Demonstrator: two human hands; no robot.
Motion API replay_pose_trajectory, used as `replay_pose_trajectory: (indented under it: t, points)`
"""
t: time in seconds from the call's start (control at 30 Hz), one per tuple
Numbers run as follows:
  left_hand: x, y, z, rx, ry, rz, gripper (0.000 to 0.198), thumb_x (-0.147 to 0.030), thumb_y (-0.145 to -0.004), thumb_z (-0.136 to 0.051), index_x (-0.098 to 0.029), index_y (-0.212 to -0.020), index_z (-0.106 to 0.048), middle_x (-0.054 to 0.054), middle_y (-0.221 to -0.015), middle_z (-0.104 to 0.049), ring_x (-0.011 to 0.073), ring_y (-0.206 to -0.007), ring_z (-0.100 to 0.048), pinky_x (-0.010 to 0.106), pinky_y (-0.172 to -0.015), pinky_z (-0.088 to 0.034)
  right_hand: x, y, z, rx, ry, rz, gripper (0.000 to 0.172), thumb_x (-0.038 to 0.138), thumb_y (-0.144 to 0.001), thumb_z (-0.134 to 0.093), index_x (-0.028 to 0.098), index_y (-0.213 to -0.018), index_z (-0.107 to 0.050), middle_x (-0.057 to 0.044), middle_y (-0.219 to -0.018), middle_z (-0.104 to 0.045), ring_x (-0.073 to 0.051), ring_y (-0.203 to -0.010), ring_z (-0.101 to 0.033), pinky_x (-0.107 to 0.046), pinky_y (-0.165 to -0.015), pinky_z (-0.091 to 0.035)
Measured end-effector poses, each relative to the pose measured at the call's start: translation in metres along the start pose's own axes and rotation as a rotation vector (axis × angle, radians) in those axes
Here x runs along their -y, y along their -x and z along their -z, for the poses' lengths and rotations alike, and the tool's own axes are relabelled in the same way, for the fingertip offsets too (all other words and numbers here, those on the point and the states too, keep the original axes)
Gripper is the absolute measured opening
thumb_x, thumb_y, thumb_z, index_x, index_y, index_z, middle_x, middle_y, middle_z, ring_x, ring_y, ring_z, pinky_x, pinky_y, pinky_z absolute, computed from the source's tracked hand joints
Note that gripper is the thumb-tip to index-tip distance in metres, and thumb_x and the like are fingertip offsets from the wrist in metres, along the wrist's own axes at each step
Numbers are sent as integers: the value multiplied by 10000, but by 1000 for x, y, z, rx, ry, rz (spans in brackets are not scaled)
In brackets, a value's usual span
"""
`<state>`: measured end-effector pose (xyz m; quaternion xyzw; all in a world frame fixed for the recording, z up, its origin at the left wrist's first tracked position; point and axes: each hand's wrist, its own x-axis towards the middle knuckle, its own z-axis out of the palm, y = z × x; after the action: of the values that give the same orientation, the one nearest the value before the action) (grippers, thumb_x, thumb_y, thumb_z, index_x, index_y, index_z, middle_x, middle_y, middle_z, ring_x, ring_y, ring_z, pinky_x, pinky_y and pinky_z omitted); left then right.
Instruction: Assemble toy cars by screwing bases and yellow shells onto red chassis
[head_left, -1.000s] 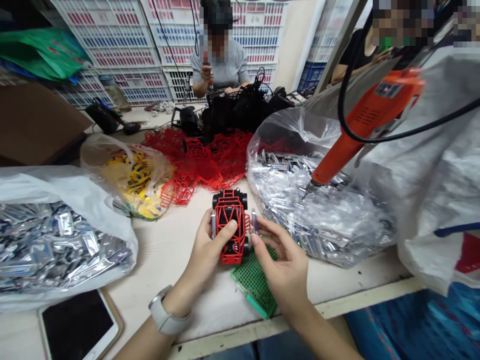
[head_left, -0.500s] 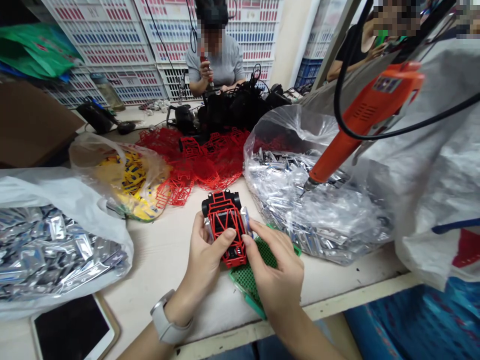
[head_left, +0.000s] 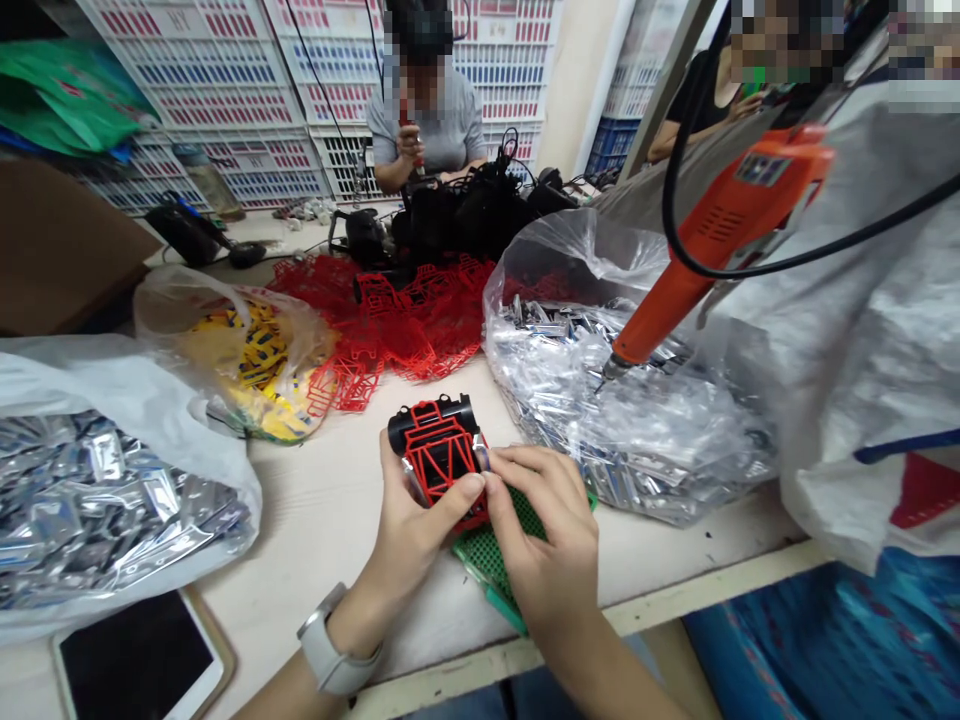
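A toy car body (head_left: 441, 452) with a red cage frame over black parts is tilted in my left hand (head_left: 412, 535), whose thumb presses on the frame. Against the car's right side, the fingertips of my right hand (head_left: 551, 545) pinch a small silver panel (head_left: 482, 453), partly hidden by the fingers. Another silver piece shows at the car's left edge. Beneath both hands lies a green mesh tray (head_left: 487, 565), partly covered by my right hand.
An orange electric screwdriver (head_left: 697, 250) hangs at right above a clear bag (head_left: 525, 390) of silver parts. Red frames (head_left: 420, 330) and a bag of yellow pieces (head_left: 259, 345) lie ahead. Left are more silver parts (head_left: 112, 500) and a tablet (head_left: 139, 655). A co-worker (head_left: 427, 130) sits opposite.
The toy car has turned and tipped in my left hand, its wheeled end swinging left. My right fingers stay at its side panel. The view has shifted slightly.
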<state>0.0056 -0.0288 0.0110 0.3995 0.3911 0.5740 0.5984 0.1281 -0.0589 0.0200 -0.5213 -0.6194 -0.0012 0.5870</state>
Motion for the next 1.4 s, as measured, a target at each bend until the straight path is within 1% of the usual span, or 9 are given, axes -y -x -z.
replay_pose_trajectory:
  t: [0.3, 0.43, 0.5, 0.63, 0.73, 0.9, 1.0, 1.13, 1.4]
  points:
    - [-6, -7, -3, 12, 175, 214, 585, -352, -602, -959, -214, -1073, -641, 32, -1004, -778, 182, -766, -731, 316, -739, -626, 1, -28, 16, 157, -148, 38, 287, 73, -933, -568, 207, -1075, -777, -84, -1024, -714, -224, -959, -692, -391, -839, -572]
    - [-12, -8, -3, 108, 271, 358, 685, -341, -572, -930, -200, -1185, -661, 44, -939, -758, 150, -637, -671, 271, -580, -595, -41, -81, 33, -526, -155, -57, 237, 128, -926, -561, 226, -929, -777, -49, -919, -679, -217, -896, -658, -379, -821, -513]
    - [-14, -10, -2, 137, 301, 381, 673, -334, -567, -915, -185, -1182, -689, 30, -843, -733, 139, -619, -645, 236, -543, -567, -71, -109, 38, -702, -340, -182, 179, 123, -868, -580, 216, -909, -727, -36, -937, -685, -187, -858, -664, -315, -696, -475]
    - [-13, -10, -1, 162, 337, 391, 627, -327, -583, -886, -176, -1168, -721, 23, -804, -717, 118, -612, -611, 206, -540, -551, -108, -142, 42, -321, -623, -400, 296, 484, -967, -532, 229, -877, -652, -62, -931, -740, -241, -903, -739, -339, -685, -535]
    - [-11, -10, 1, 121, 318, 388, 554, -327, -565, -893, -184, -1073, -725, 32, -823, -727, 131, -637, -628, 209, -535, -554, -97, -139, 46, -43, -702, -376, 466, 657, -947, -560, 224, -982, -728, -87, -952, -769, -256, -887, -748, -394, -748, -590]
    - [-11, -11, 4, 150, 258, 412, 621, -377, -578, -876, -224, -1149, -685, 85, -1057, -765, 205, -718, -711, 247, -484, -544, -42, -109, 69, -38, -629, -212, 389, 564, -752, -887, 272, -978, -763, -30, -873, -707, -203, -701, -678, -340, -610, -574]
    - [-12, -12, 5, 184, 226, 419, 753, -405, -621, -844, -232, -1320, -627, 118, -1156, -765, 191, -663, -703, 264, -489, -542, -19, -89, 78, 130, -478, -205, 467, 564, -747, -889, 284, -1095, -750, -31, -842, -698, -211, -670, -649, -345, -568, -561]
    - [-13, -13, 3, 145, 238, 404, 740, -381, -601, -851, -214, -1292, -643, 121, -1130, -781, 177, -658, -691, 257, -509, -562, -14, -75, 73, 395, -474, -241, 255, 406, -848, -812, 262, -1043, -734, -16, -814, -704, -186, -652, -662, -301, -528, -558]
    - [-15, -16, 4, -1, 261, 399, 569, -320, -544, -899, -206, -1067, -707, 37, -841, -783, 149, -612, -696, 235, -541, -605, 4, -110, 74, 45, -754, -343, 116, 301, -782, -786, 216, -842, -737, 8, -545, -653, -173, -386, -605, -278, -323, -432]
